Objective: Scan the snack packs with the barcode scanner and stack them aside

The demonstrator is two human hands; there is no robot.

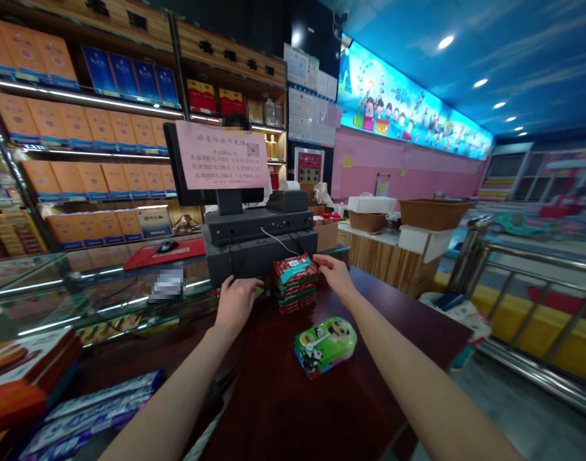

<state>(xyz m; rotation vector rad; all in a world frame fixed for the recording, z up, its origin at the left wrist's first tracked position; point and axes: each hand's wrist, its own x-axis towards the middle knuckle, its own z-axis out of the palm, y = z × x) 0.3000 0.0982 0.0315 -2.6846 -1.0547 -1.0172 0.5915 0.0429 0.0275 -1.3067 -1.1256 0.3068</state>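
A stack of red and green snack packets (295,282) sits on the dark wooden counter (393,307), the top one with a light blue label. At the stack's right edge is my right hand (337,276), fingers stretched out and holding nothing; whether it touches the packets I cannot tell. To the left, my left hand (236,302) is palm down with fingers apart, slightly away from the stack. Something small and green (259,291) shows by its fingertips, mostly hidden. Between my forearms lies a small pile of green panda-printed packets (326,346).
A cash register (254,230) with a pink notice (225,155) stands behind the stack. At left are a glass case (105,294), purple packs (95,410) and an orange box (28,378). A metal railing (537,256) runs at right. A person is partly hidden behind the screen.
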